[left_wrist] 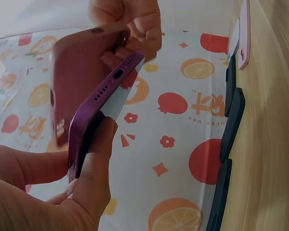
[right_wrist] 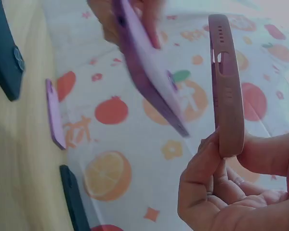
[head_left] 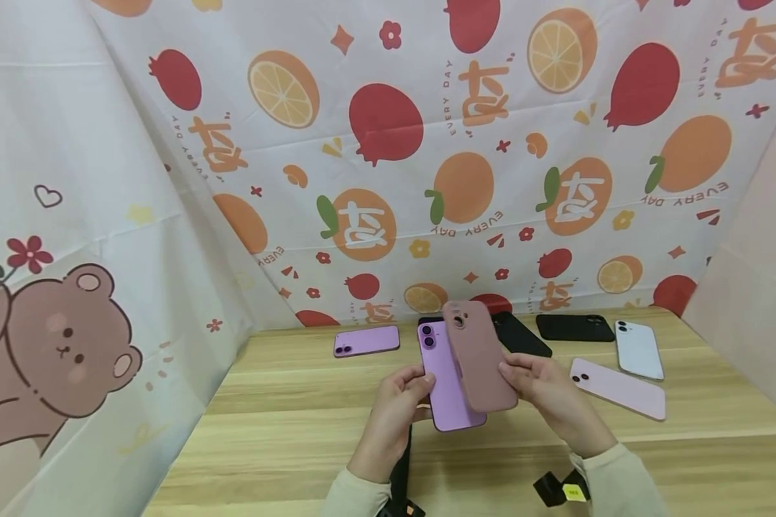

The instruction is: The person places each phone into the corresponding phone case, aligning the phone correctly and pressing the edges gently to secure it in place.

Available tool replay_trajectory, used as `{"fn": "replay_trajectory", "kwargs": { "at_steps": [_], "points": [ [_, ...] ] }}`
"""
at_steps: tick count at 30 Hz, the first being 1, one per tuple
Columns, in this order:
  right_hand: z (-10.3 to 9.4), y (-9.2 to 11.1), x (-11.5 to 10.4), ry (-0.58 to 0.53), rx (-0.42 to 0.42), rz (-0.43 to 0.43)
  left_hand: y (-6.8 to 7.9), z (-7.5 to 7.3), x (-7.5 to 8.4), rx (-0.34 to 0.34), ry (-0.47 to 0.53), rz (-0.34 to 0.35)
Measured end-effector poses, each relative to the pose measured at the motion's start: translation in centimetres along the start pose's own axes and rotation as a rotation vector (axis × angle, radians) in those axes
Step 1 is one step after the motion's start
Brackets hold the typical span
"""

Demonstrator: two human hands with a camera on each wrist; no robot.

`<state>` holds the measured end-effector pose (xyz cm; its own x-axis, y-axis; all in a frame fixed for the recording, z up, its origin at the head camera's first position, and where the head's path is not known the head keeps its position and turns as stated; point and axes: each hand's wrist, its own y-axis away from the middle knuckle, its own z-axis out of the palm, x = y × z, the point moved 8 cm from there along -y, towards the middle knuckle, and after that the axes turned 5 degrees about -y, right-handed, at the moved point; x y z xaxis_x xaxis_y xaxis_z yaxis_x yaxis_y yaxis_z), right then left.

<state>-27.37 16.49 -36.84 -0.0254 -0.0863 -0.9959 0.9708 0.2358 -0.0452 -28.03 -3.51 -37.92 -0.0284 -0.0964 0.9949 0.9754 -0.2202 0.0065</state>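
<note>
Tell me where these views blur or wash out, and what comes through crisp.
Head view: fairly even light, with the held purple phone and pink case reasonably clear; left wrist view: right hand and case blurred, the phone's port edge crisper; right wrist view: phone smeared, case sharp, patterned cloth hazy and washed out toward the upper right.

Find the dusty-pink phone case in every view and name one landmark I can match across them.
Head: dusty-pink phone case just right of centre, lower half, held by the right hand.
Left wrist: dusty-pink phone case left of centre, mostly upper half.
Right wrist: dusty-pink phone case right of centre, edge-on.
Shared landmark: the purple smartphone in the left hand.
</note>
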Motion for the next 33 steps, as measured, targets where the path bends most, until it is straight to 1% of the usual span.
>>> {"fn": "replay_trajectory", "kwargs": {
  "at_steps": [2, 8, 13, 20, 24, 26, 29, 33],
  "points": [
    [0.6, -0.2, 0.4, -0.004, -0.014, 0.013, 0.0, 0.0, 0.0, -0.002, 0.0, -0.001],
    [1.5, -0.5, 1.1, 0.007, 0.027, 0.038, 0.0, 0.1, -0.1, -0.001, -0.001, -0.002],
    [1.7, -0.5, 1.2, 0.011, 0.071, 0.037, 0.0, 0.2, 0.0, -0.001, 0.003, 0.005],
    [1.5, -0.5, 1.7, 0.025, 0.16, 0.063, 0.0, 0.2, 0.1, 0.002, 0.016, 0.018],
    [1.7, -0.5, 1.8, 0.041, 0.166, 0.068, 0.0, 0.2, 0.0, 0.0, 0.018, 0.021],
    [1.9, -0.6, 1.9, 0.046, 0.147, 0.063, 0.0, 0.2, 0.0, 0.0, 0.014, 0.021],
    [2.4, -0.7, 1.9, 0.034, 0.092, 0.048, 0.0, 0.2, 0.0, 0.0, 0.007, 0.02],
    [3.0, -0.8, 2.0, 0.004, -0.03, 0.042, 0.0, 0.3, 0.0, -0.001, -0.005, 0.02]
  ]
}}
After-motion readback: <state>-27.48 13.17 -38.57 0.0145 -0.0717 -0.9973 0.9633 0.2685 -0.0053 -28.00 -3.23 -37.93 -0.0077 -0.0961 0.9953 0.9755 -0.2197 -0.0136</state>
